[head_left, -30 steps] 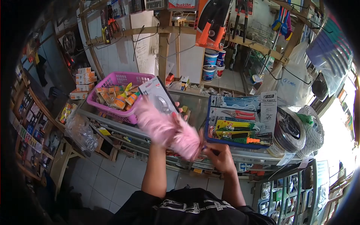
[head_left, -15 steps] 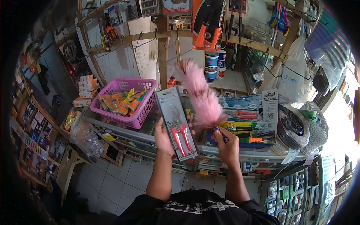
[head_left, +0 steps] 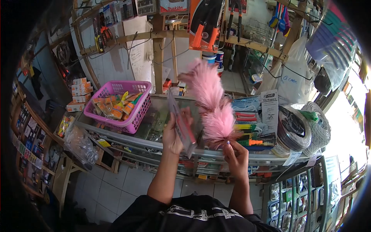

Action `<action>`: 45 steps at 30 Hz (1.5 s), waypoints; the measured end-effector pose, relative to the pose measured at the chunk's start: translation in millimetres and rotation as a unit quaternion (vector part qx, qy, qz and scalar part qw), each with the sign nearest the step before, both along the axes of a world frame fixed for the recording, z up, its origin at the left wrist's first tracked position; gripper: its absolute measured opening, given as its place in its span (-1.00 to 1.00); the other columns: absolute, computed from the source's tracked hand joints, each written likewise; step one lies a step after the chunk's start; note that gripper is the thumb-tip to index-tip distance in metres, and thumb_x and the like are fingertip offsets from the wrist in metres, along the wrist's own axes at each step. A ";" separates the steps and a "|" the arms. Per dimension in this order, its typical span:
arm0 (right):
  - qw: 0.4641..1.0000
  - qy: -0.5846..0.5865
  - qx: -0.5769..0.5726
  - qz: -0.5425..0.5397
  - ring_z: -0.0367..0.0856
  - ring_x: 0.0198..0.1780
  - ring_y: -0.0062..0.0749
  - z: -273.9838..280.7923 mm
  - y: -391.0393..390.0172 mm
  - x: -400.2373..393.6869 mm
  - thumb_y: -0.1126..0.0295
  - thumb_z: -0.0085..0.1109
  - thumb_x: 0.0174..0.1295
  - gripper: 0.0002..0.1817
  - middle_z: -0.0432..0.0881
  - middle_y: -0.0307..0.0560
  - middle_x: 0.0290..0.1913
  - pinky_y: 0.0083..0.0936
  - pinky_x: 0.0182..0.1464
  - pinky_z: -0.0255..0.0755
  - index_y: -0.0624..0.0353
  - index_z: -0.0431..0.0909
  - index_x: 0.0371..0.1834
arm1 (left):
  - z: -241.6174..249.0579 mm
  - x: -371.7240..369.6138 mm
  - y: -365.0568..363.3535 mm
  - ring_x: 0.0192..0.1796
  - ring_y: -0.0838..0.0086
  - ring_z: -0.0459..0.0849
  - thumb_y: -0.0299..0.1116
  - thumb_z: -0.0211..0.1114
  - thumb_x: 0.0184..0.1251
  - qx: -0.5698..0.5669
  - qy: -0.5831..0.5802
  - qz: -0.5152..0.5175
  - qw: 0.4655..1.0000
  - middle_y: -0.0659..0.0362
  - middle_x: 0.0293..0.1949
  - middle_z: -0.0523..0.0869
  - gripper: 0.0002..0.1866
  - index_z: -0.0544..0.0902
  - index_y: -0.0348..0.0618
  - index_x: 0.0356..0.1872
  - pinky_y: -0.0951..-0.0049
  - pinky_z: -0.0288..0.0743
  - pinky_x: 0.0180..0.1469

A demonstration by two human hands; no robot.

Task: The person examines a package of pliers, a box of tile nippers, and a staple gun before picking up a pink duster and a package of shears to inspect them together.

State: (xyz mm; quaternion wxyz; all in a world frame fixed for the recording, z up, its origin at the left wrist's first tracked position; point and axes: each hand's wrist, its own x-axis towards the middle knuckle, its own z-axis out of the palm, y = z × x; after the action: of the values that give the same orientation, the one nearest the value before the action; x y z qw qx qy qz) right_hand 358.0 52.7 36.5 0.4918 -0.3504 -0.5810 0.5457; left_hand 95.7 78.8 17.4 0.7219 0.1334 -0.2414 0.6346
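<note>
Head view, far left: stacked cardboard boxes sit against the wall, with a clear plastic bag hanging off the tabletop's front edge below them. Next along, a pink basket full of small orange and yellow packets rests on the glass tabletop. Over the middle of that glass, the left hand has its grip closed around a carded pair of pruning shears, the pack tilted nearly edge-on so only a sliver of red handle shows. Just beside it, touching the card, a fluffy pink feather duster stands upright with its plume reaching up toward the wooden post. The right hand pinches the duster's handle at the bottom, fingers clenched on it, just above the tabletop's front edge. Behind the duster lies a blue tray of packaged tools, and further right are coils of wire and white rope.
</note>
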 end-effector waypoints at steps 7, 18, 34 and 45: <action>0.982 -0.122 0.147 0.008 0.57 -0.36 -0.57 -7.2 -4.8 22.2 0.37 0.33 0.45 -0.76 0.71 -0.09 -0.35 -0.53 -0.26 0.47 0.39 0.72 -0.05 | 7.2 -9.9 1.8 0.64 0.02 0.28 0.02 -0.15 0.77 -0.050 0.058 0.142 0.987 -0.13 0.59 0.35 -0.38 0.32 -0.16 0.60 -0.22 0.07 0.67; 0.964 -0.236 0.125 0.009 0.74 -0.32 -0.16 6.7 0.7 -9.2 0.38 0.38 0.37 -0.72 0.79 0.21 -0.25 -0.37 -0.11 0.58 0.38 0.73 0.00 | 21.7 16.1 -14.8 0.54 0.07 0.42 0.25 -0.06 0.68 -0.140 0.248 0.282 0.916 -0.01 0.54 0.45 -0.27 0.36 -0.07 0.58 -0.01 0.36 0.55; 0.962 -0.199 0.174 0.068 0.72 -0.34 -0.18 0.2 8.6 -48.3 0.34 0.40 0.37 -0.71 0.76 0.20 -0.32 -0.34 -0.13 0.57 0.35 0.73 0.01 | -0.1 -19.8 -42.3 0.42 0.14 0.55 0.30 -0.07 0.66 -0.110 0.279 0.297 0.906 0.00 0.42 0.55 -0.30 0.45 0.00 0.52 0.06 0.39 0.52; 0.953 -0.216 0.109 0.182 0.57 -0.34 -0.53 -14.0 11.1 -44.1 0.36 0.36 0.41 -0.72 0.75 0.13 -0.34 -0.42 -0.18 0.52 0.36 0.72 0.03 | 35.0 -54.9 -54.7 0.36 -0.01 0.59 0.20 -0.06 0.69 -0.118 0.214 0.345 0.906 0.00 0.43 0.55 -0.33 0.37 -0.05 0.55 -0.06 0.50 0.41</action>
State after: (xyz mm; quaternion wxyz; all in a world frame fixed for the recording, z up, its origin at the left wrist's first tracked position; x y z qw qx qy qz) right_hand 313.9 63.8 22.5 0.2819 -0.2922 -0.7835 0.4704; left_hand 40.7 24.1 52.4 0.5028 0.2548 0.0566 0.8240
